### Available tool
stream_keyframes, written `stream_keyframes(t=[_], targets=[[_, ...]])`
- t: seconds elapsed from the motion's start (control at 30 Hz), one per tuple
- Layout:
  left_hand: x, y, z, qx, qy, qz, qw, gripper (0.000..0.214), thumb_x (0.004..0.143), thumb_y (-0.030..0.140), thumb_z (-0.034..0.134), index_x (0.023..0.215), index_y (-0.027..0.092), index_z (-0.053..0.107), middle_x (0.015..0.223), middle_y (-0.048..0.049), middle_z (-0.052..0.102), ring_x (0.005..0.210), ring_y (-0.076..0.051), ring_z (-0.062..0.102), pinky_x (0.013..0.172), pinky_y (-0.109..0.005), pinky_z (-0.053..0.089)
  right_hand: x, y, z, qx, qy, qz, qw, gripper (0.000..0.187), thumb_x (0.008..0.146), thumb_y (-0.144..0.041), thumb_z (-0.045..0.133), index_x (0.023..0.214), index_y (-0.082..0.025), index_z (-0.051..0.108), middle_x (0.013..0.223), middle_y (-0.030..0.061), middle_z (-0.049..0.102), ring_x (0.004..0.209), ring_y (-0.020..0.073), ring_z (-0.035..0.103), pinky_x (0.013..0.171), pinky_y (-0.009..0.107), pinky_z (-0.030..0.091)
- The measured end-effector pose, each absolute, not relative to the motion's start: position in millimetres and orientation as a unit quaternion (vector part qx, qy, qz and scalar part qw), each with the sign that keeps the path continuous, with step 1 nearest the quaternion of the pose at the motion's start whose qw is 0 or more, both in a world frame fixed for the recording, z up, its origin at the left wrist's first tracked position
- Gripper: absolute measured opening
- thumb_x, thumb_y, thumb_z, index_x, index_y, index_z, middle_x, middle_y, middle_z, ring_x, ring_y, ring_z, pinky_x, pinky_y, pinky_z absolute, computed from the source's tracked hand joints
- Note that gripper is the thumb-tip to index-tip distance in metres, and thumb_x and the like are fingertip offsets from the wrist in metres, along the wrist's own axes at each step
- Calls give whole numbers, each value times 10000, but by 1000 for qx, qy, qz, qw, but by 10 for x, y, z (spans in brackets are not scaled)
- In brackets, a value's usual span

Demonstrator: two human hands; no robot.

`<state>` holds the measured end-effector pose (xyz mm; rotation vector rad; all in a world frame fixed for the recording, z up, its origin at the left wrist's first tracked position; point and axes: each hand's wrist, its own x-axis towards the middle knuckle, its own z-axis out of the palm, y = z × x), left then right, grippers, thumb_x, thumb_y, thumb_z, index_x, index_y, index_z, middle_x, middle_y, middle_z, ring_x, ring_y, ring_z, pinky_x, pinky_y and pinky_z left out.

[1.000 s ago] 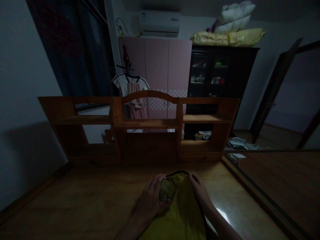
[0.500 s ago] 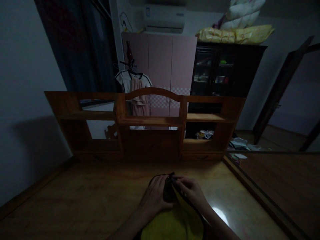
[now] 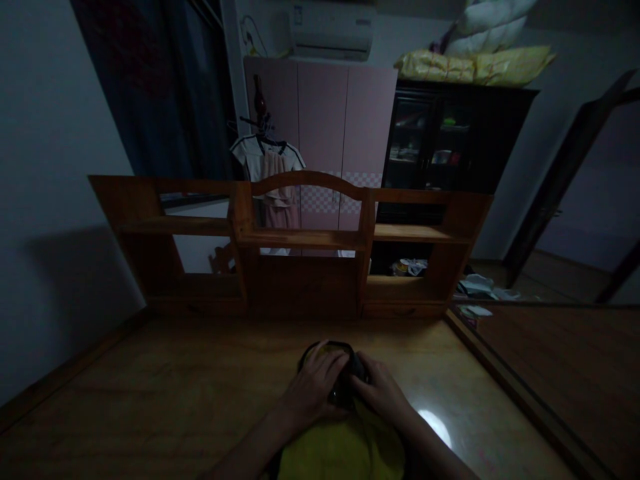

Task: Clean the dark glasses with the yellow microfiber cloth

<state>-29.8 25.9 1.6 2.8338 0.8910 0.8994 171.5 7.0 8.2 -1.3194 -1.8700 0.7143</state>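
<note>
On the wooden bed board in front of me lies a yellow bag [image 3: 345, 447] with dark trim along its rim. A dark, shiny object [image 3: 342, 395] sits at its opening, mostly covered by my hands, and its kind is too dim to make out. My left hand [image 3: 316, 383] curls over this object from the left, fingers bent across its top. From the right, my right hand [image 3: 380, 387] grips the dark edge of the bag between thumb and fingers. The fingertips of both hands are close together.
Beyond the board [image 3: 200, 373] stands a wooden headboard [image 3: 300, 287] with open shelves. A raised wooden rail [image 3: 500, 380] runs along the right side. Farther back are clothes on a stand [image 3: 267, 167], a pink wardrobe [image 3: 320, 113] and a dark cabinet [image 3: 465, 147].
My right hand has gone from a pinch at the bag's dark edge to a fuller hold around it. My left fingers have shifted to the right over the dark object.
</note>
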Motion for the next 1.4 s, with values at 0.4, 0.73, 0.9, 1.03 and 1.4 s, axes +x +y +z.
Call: stream_keyframes(t=[0.4,0.73,0.9,1.03,1.4], targets=[[-263,235,15,912,290,288,42,951,657,379,790,1424,200,258,1351,-131,490,1287,-331,435,1148,-589,247,1743,91,33,-423,-775,285,374,212,888,-147,464,1061,-187,581,954,63,698,842,207,649,762,297,486],[-269,225,31,908,293,292,68,942,660,378,781,1424,199,261,1370,-126,477,1300,-313,420,1158,-563,248,1751,53,57,-445,-775,276,352,278,821,-94,502,1075,-197,551,1001,54,673,921,213,624,822,313,466],[-268,237,20,909,287,295,68,939,664,384,771,1429,200,257,1369,-133,472,1295,-323,424,1151,-573,249,1754,37,96,-444,-775,278,354,316,806,-90,503,1102,-191,549,1022,63,665,935,217,615,837,316,460],[-268,227,42,909,291,288,75,907,679,353,757,1426,214,261,1370,-123,472,1291,-315,428,1151,-570,249,1736,29,141,-445,-770,289,353,342,777,-79,492,1093,-193,555,1009,54,670,925,218,619,826,310,460],[-271,215,51,908,288,294,74,918,660,364,779,1415,220,277,1371,-122,466,1294,-323,421,1134,-564,281,1764,-22,156,-458,-778,259,345,404,764,-92,505,1150,-207,537,1029,61,681,942,229,628,834,314,470]])
